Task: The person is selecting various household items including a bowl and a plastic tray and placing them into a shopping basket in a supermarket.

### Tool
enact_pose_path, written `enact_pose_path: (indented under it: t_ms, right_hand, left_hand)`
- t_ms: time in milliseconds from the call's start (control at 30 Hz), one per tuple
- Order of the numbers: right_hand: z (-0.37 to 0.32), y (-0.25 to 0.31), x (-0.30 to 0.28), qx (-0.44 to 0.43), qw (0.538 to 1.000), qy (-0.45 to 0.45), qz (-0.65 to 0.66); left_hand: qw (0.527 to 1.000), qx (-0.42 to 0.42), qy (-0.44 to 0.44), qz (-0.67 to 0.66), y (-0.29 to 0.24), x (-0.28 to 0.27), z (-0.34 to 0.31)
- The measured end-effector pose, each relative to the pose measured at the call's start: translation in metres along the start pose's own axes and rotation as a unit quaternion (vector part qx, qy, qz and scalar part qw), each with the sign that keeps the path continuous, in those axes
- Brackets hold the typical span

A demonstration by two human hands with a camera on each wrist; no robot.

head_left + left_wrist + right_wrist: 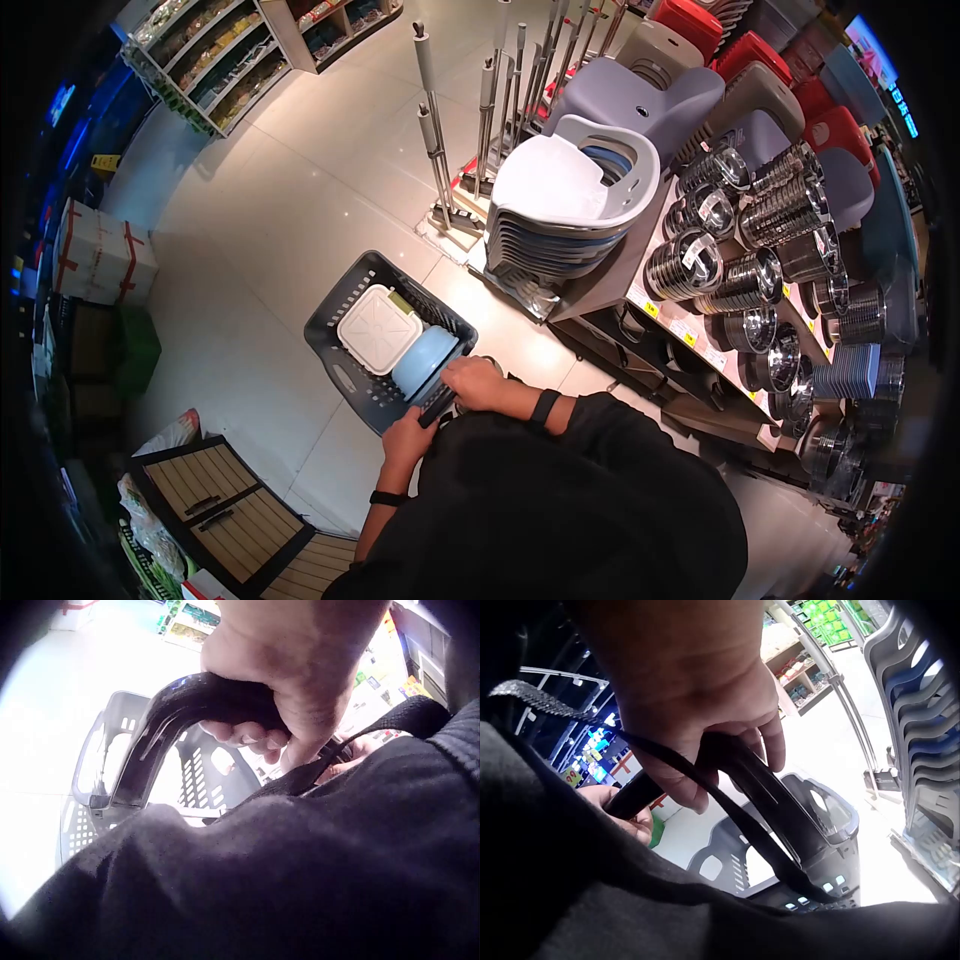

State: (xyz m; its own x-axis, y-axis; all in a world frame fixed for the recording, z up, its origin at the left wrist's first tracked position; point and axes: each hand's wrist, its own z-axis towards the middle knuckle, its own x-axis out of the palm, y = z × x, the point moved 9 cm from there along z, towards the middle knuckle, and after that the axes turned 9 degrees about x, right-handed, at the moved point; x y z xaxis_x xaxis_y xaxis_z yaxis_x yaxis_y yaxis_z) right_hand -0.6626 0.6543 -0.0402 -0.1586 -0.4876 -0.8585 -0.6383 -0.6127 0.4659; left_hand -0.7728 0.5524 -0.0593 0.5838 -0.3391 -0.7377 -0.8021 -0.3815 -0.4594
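A dark grey shopping basket (318, 335) hangs in front of the person, low over the floor in the head view. Both hands hold its black handle (196, 697). The left hand (405, 438) has its fingers wrapped round one end of the handle, as the left wrist view shows. Toward the other end the right hand (474, 383) grips, fingers curling over the bar (769, 799). Inside the basket lie a white lidded container (378, 330) with a green clip and, beside it, a light blue bowl (425, 360). A dark strap crosses the right hand in the right wrist view.
Stacked stools (570, 200) and standing mops (435, 150) are ahead to the right. Metal bowls (685, 262) fill a shelf on the right. A slatted wooden cabinet (215, 500) is low on the left, a taped white box (105, 255) beyond it. Tiled floor (270, 240) runs ahead.
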Motion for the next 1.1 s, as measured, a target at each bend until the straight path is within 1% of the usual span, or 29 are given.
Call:
enact_pose_path:
  t_ms: [67, 167, 300, 367, 467, 500, 567, 633, 700, 733, 767, 800, 833, 867, 900, 933, 967, 1000, 1033, 1067, 1100]
  right_hand:
    - [0.007, 0.003, -0.005, -0.001, 1.000, -0.029, 0.009]
    - [0.021, 0.007, 0.003, 0.021, 0.999, -0.033, 0.015]
    - [0.039, 0.018, -0.002, 0.037, 0.999, -0.033, 0.003]
    - [0.049, 0.014, -0.003, 0.080, 0.996, -0.023, 0.038]
    - [0.063, 0.016, -0.005, 0.117, 0.992, -0.039, 0.038]
    - [0.068, 0.018, -0.004, 0.117, 0.992, -0.039, 0.038]
    - [0.079, 0.011, 0.000, 0.156, 0.986, -0.051, 0.031]
    - [0.091, 0.012, -0.002, 0.164, 0.984, -0.064, 0.040]
    - [0.106, 0.011, 0.001, 0.196, 0.979, -0.045, 0.036]
    - [0.113, 0.012, -0.003, 0.197, 0.977, -0.065, 0.051]
    - [0.119, 0.013, -0.005, 0.199, 0.974, -0.088, 0.066]
    - [0.122, 0.025, -0.022, 0.178, 0.970, -0.167, -0.003]
    - [0.122, 0.038, -0.038, 0.154, 0.954, -0.245, -0.073]
    - [0.127, 0.038, -0.042, 0.180, 0.951, -0.238, -0.078]
    - [0.134, 0.035, -0.041, 0.178, 0.952, -0.236, -0.078]
    - [0.149, 0.014, -0.021, 0.228, 0.966, -0.113, 0.042]
    - [0.158, 0.000, 0.001, 0.270, 0.950, 0.014, 0.160]
    - [0.168, -0.001, 0.001, 0.281, 0.947, 0.062, 0.144]
    - [0.173, 0.005, -0.003, 0.278, 0.947, 0.064, 0.144]
    - [0.176, 0.014, -0.029, 0.250, 0.966, -0.062, 0.011]
    - [0.176, 0.032, -0.056, 0.213, 0.952, -0.186, -0.121]
  left_hand:
    - [1.000, 0.003, -0.013, -0.004, 0.007, -0.010, 0.007]
    - [1.000, 0.004, -0.024, -0.001, 0.022, -0.027, 0.015]
    - [0.999, 0.032, -0.013, 0.002, 0.036, -0.043, 0.031]
    - [0.999, 0.048, -0.011, -0.003, 0.042, -0.049, 0.043]
    - [0.997, 0.074, -0.008, -0.008, 0.053, -0.061, 0.057]
    - [0.996, 0.089, -0.005, -0.009, 0.052, -0.067, 0.062]
    - [0.995, 0.101, -0.005, -0.011, 0.059, -0.075, 0.077]
    - [0.989, 0.147, -0.015, 0.001, 0.064, -0.083, 0.089]
    - [0.987, 0.158, -0.017, 0.002, 0.069, -0.098, 0.099]
    - [0.987, 0.162, -0.017, 0.018, 0.071, -0.107, 0.103]
    - [0.992, 0.123, 0.012, 0.016, 0.076, -0.111, 0.111]
    - [0.986, 0.161, -0.005, 0.035, 0.072, -0.121, 0.119]
    - [0.978, 0.198, -0.022, 0.055, 0.068, -0.128, 0.122]
    - [0.979, 0.195, -0.022, 0.053, 0.073, -0.128, 0.129]
    - [0.968, 0.219, -0.100, 0.066, 0.072, -0.140, 0.132]
    - [0.951, 0.240, -0.178, 0.079, 0.070, -0.153, 0.134]
    - [0.951, 0.237, -0.180, 0.078, 0.073, -0.154, 0.141]
    - [0.960, 0.224, -0.151, 0.073, 0.076, -0.156, 0.149]
    - [0.968, 0.210, -0.121, 0.069, 0.079, -0.157, 0.155]
    - [0.968, 0.206, -0.123, 0.070, 0.080, -0.162, 0.158]
    - [0.963, 0.206, -0.152, 0.086, 0.076, -0.174, 0.156]
